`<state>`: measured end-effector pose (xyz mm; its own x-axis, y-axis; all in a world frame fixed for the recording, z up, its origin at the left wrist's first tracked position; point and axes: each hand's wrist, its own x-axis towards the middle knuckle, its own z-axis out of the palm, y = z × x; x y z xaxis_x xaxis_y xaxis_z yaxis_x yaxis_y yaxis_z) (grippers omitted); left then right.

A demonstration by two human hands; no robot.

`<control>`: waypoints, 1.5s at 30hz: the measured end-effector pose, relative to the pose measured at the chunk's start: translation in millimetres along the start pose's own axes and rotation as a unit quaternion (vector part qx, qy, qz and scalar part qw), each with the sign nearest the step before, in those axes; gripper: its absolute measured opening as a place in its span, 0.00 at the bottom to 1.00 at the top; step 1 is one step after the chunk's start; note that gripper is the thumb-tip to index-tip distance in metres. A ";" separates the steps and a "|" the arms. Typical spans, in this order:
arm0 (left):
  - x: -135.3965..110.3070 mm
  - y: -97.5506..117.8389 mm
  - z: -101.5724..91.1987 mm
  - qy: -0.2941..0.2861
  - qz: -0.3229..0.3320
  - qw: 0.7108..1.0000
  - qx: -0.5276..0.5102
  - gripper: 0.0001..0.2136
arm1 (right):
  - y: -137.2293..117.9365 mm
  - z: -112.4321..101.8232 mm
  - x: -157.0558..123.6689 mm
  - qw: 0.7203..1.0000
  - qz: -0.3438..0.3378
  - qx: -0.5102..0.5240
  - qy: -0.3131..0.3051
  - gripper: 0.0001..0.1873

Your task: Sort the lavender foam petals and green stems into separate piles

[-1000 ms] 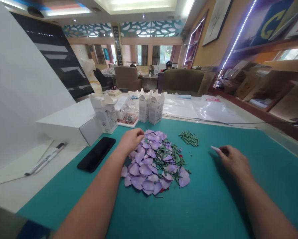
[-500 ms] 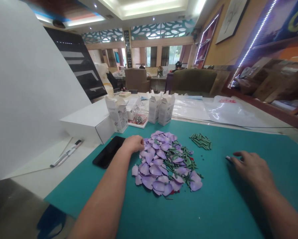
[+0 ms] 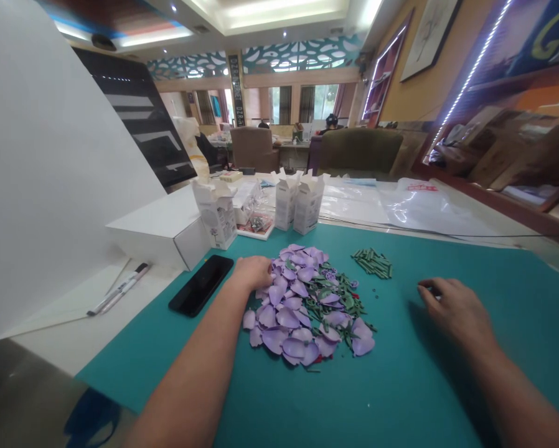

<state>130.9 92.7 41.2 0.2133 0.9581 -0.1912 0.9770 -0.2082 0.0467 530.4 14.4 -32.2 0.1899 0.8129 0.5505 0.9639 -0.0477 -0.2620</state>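
Observation:
A pile of pale purple petal-shaped plastic pieces (image 3: 287, 318) lies on the green mat (image 3: 279, 404), with small green leaf-like parts (image 3: 330, 292) mixed in on its right side. My left hand (image 3: 255, 272) rests at the pile's upper left edge, fingers curled down against the petals; what they hold, if anything, is hidden. Over the mat to the right of the pile is my right hand (image 3: 457, 311), with thumb and forefinger closed toward each other. Whatever lies between those fingertips is too small to tell. Beyond the pile sits a heap of short green sticks (image 3: 373, 263).
A black phone (image 3: 201, 285) lies left of my left hand. Farther back stand opened white boxes (image 3: 307, 205), a closed white box (image 3: 160, 233) and a small tray (image 3: 256, 231). Pens (image 3: 118, 289) lie at the left; clear plastic bags (image 3: 401, 205) cover the back right.
My right hand has shifted slightly left and up, and the small pale piece seen at its fingertips no longer shows. My left hand stays at the petals. The whole view has shifted slightly.

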 end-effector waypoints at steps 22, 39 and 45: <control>-27.0 94.5 14.9 -0.045 0.277 0.828 -0.486 0.11 | -133.3 -23.2 -35.1 0.933 -0.276 0.228 -0.025 0.10; -15.8 27.7 -19.3 0.117 0.130 0.927 -0.332 0.08 | 29.7 -7.2 2.5 0.989 0.070 -0.057 -0.114 0.18; -15.3 25.3 -18.0 0.040 0.121 0.985 -0.118 0.08 | 51.5 -3.5 0.2 0.980 0.111 -0.090 -0.142 0.15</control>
<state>152.3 76.3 63.0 0.4299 0.9002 -0.0696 0.8673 -0.3903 0.3090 580.7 10.0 -42.8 0.3630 0.8983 0.2476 0.9272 -0.3218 -0.1916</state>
